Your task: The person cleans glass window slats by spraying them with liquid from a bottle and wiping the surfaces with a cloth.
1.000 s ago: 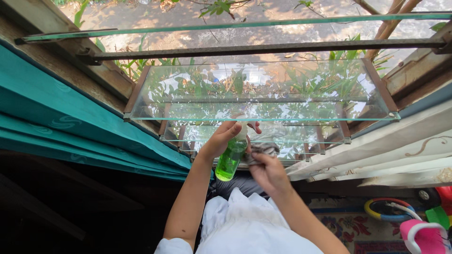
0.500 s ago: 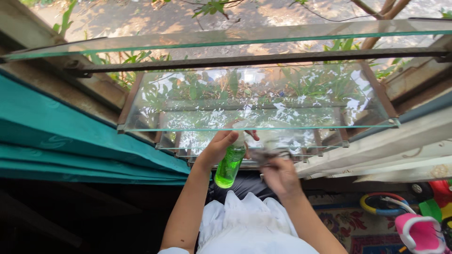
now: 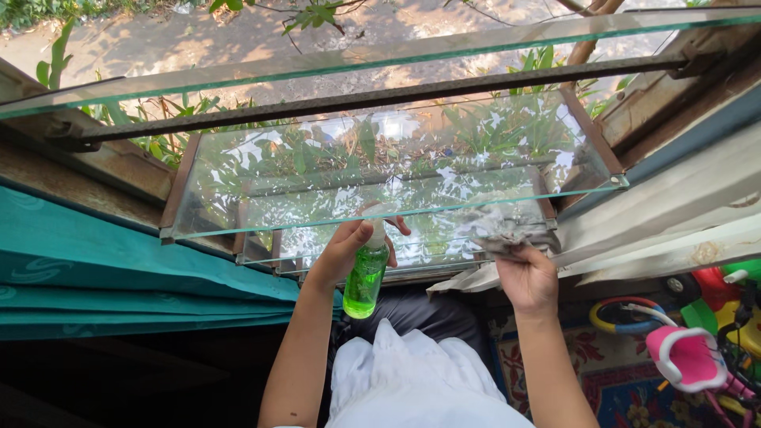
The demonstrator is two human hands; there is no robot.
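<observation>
Holding green liquid, spray bottle sits in left hand.

We get strong daylight from 12 o'clock, w/ dappled leaf shadows on the ground outside. White glare patches on the glass slats near centre. The 7 o'clock corner under the teal curtain is nearly black, no detail. Straight edges bow toward the frame edges, wide-angle lens. The cloth looks slightly smeared; the rest is sharp.
</observation>
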